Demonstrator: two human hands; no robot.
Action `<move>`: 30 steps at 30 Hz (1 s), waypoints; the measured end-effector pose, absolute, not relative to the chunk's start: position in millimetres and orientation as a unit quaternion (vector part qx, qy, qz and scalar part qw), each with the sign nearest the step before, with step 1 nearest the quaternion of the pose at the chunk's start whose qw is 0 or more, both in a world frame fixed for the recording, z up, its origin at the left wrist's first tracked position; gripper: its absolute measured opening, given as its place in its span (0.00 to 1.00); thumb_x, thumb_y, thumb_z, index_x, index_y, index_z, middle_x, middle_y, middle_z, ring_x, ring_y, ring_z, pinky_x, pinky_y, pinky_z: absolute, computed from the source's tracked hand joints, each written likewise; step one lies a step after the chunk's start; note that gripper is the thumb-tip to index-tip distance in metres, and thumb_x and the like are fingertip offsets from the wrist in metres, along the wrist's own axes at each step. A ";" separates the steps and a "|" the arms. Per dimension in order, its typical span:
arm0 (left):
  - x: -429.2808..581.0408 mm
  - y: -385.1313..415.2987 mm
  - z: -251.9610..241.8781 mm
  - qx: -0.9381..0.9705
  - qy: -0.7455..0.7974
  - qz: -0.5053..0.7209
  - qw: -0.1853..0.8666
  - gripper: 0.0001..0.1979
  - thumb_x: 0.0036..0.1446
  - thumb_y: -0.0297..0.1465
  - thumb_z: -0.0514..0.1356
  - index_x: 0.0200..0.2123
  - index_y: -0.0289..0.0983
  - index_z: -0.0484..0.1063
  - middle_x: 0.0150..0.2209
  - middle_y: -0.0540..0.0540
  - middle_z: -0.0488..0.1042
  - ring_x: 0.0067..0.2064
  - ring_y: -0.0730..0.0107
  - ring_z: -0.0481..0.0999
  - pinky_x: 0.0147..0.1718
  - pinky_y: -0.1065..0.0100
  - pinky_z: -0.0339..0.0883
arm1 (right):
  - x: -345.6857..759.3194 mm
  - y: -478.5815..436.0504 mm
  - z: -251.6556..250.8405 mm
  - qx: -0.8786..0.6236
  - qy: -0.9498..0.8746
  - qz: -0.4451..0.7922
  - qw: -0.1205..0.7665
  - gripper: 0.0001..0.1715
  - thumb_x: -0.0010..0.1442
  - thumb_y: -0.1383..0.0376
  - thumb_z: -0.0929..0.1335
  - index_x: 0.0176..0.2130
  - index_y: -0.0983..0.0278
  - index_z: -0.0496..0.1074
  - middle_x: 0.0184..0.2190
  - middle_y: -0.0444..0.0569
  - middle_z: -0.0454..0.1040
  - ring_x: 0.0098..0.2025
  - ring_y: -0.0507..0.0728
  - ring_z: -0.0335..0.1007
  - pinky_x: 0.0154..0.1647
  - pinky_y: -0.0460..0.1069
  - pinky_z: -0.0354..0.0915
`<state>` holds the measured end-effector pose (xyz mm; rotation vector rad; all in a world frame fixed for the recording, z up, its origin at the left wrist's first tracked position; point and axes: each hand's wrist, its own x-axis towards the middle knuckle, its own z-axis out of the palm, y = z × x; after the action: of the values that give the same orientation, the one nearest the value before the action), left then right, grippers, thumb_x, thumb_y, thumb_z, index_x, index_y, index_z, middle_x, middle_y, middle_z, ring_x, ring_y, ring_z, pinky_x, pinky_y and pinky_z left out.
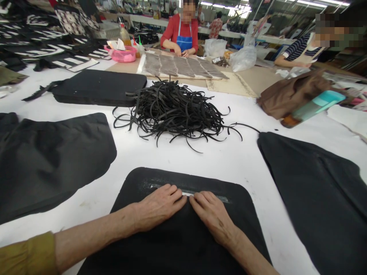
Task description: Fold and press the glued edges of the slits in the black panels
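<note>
A black leather-like panel (172, 244) with rounded corners lies flat in front of me. Near its far edge runs a narrow slot with a shiny, wet-looking border (219, 198), and a strip of white shows through between my hands. My left hand (162, 206) bends its fingers down onto the slot's near edge, thumb toward the middle. Close beside it, my right hand (213, 215) grips the same edge from the right, fingers curled. The fingertips of both hands are partly hidden, so how much material they pinch does not show.
Beyond the panel lies a heap of thin black strips (177, 110), beside a stack of black panels (100, 86). More black pieces flank me at left (57, 152) and right (315, 183). A teal-capped bottle (312, 109) leans against brown cloth (286, 91). Co-workers sit across the table.
</note>
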<state>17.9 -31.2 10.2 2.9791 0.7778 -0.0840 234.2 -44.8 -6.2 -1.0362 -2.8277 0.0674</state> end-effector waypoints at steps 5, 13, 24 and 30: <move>23.2 -36.0 7.1 0.962 0.266 -0.040 0.039 0.26 0.50 0.25 0.55 0.54 0.32 0.56 0.44 0.40 0.67 0.43 0.61 0.64 0.43 0.61 0.60 | 242.7 -47.6 -5.4 -0.344 -0.938 0.012 0.038 0.14 0.59 0.73 0.63 0.46 0.68 0.66 0.37 0.51 0.69 0.37 0.57 0.62 0.38 0.51 0.61; 5.4 -36.6 5.6 0.969 0.244 0.016 0.035 0.19 0.55 0.19 0.49 0.50 0.34 0.61 0.45 0.40 0.69 0.45 0.64 0.67 0.45 0.63 0.61 | 285.0 -53.9 4.0 -0.343 -0.939 -0.016 0.037 0.16 0.59 0.75 0.59 0.46 0.69 0.67 0.36 0.53 0.70 0.38 0.57 0.64 0.39 0.52 0.63; 8.5 -32.5 4.0 0.976 0.214 0.013 -0.047 0.19 0.55 0.17 0.45 0.49 0.29 0.65 0.44 0.39 0.70 0.42 0.62 0.67 0.41 0.63 0.62 | 319.7 -66.9 6.1 -0.374 -0.926 -0.055 0.005 0.21 0.57 0.77 0.56 0.48 0.72 0.65 0.38 0.57 0.71 0.41 0.60 0.65 0.40 0.54 0.67; 9.4 -30.1 2.1 0.975 0.217 0.013 -0.050 0.20 0.56 0.17 0.45 0.50 0.30 0.64 0.44 0.40 0.69 0.44 0.62 0.66 0.43 0.62 0.61 | 333.7 -81.0 -2.7 -0.486 -0.870 -0.031 0.071 0.17 0.58 0.77 0.56 0.41 0.67 0.68 0.45 0.56 0.68 0.46 0.58 0.64 0.44 0.51 0.68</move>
<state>9.4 -30.1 2.1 3.1644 0.7029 0.0423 333.7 -81.0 -2.7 -1.4631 -2.6179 -0.0942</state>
